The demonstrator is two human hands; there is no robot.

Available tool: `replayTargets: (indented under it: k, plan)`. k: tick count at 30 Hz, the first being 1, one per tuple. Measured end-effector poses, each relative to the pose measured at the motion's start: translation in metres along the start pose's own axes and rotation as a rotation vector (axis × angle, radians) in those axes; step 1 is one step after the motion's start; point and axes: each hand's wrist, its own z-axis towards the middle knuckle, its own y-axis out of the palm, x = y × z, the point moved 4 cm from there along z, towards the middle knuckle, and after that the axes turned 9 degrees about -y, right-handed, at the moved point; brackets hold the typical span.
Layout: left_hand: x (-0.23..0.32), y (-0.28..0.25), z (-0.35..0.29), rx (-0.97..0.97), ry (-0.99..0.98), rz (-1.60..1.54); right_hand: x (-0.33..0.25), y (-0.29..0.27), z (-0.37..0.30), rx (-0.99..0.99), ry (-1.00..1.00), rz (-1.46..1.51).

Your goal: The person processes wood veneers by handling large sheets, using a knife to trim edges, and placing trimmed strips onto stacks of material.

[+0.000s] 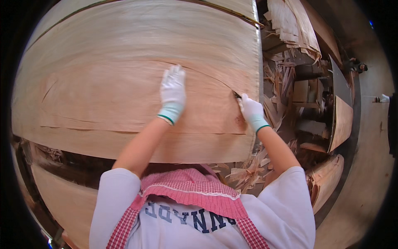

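A thin reddish wood veneer sheet (pixel 112 95) lies over a paler, larger sheet (pixel 199 147) on the stack before me. My left hand (pixel 173 88), in a white glove with a pale green cuff, rests flat on the veneer with its fingers stretched away from me. In my gloved right hand (pixel 251 109) is a dark utility knife (pixel 236 94), near the sheet's right end. Its tip meets the right end of a long curved slit (pixel 203 74) that runs back toward my left fingertips. A dark knot (pixel 240 121) shows in the veneer beside my right wrist.
Veneer scraps (pixel 273 91) are heaped on the floor past the stack's right edge. Hanging veneer sheets (pixel 294 27), a wooden frame (pixel 306 92) and a leaning board (pixel 343 122) stand to the right. Another person (pixel 356 65) is far off. More sheets (pixel 62 186) lie at lower left.
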Motion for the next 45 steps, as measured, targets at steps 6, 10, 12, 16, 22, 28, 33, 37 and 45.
replayTargets:
  k: [6, 10, 12, 16, 22, 28, 33, 37, 45]
  plan:
    - [0.136, 0.011, -0.038, -0.097, 0.213, -0.317, -0.002, 0.016, -0.054, 0.015, 0.181, 0.183]
    - [0.144, 0.011, -0.032, -0.043, 0.215, -0.239, 0.024, 0.031, -0.112, -0.019, 0.265, 0.263]
    - [0.142, 0.008, -0.04, -0.035, 0.191, -0.34, 0.03, 0.022, -0.118, 0.131, 0.176, 0.331]
    - [0.138, 0.008, -0.037, -0.078, 0.171, -0.352, 0.066, -0.009, -0.073, 0.492, 0.182, 0.721]
    - [0.141, -0.004, -0.035, -0.063, 0.193, -0.458, 0.115, -0.005, 0.064, 0.477, 0.121, 0.782]
    - [0.138, -0.002, -0.038, -0.095, 0.184, -0.425, 0.101, -0.011, 0.095, 0.185, 0.051, 0.795]
    - [0.132, -0.006, -0.045, -0.088, 0.155, -0.428, 0.091, -0.007, 0.088, 0.423, -0.037, 0.775]
    - [0.134, -0.01, -0.037, -0.125, 0.175, -0.464, 0.101, -0.01, 0.105, 0.241, -0.138, 0.785]
    - [0.127, -0.018, -0.043, -0.051, 0.161, -0.524, 0.062, -0.062, 0.035, 0.477, -0.132, 0.347]
